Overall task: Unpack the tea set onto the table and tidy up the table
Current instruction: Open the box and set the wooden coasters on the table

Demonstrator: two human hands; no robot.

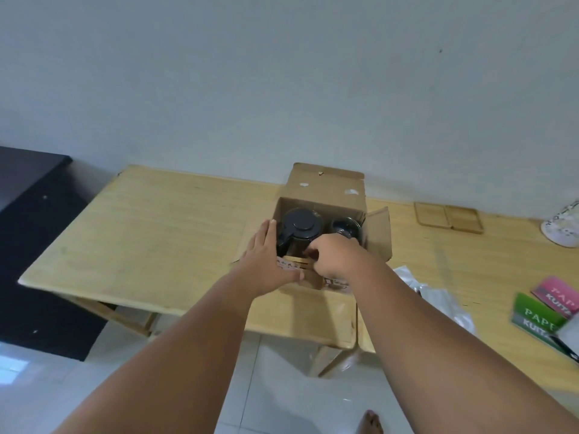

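Observation:
An open cardboard box (326, 189) stands on the light wooden table (156, 230), near its front edge. Inside it, on the left, sits a black teapot (302, 225) with a round lid, and dark glass cups (344, 228) show on the right. My left hand (266, 255) lies flat against the box's left front corner, fingers along the side wall and thumb on the front. My right hand (335, 255) reaches over the front wall, its fingers curled on a tan cardboard insert (294, 260) just in front of the teapot. The box's lower contents are hidden.
Two flat wooden trays (448, 217) lie at the back right, beside a white patterned object (564, 227). Crumpled clear plastic (438, 296) and green (539, 317) and pink (557, 296) packets lie at the right. Dark furniture (31, 214) stands to the left of the table.

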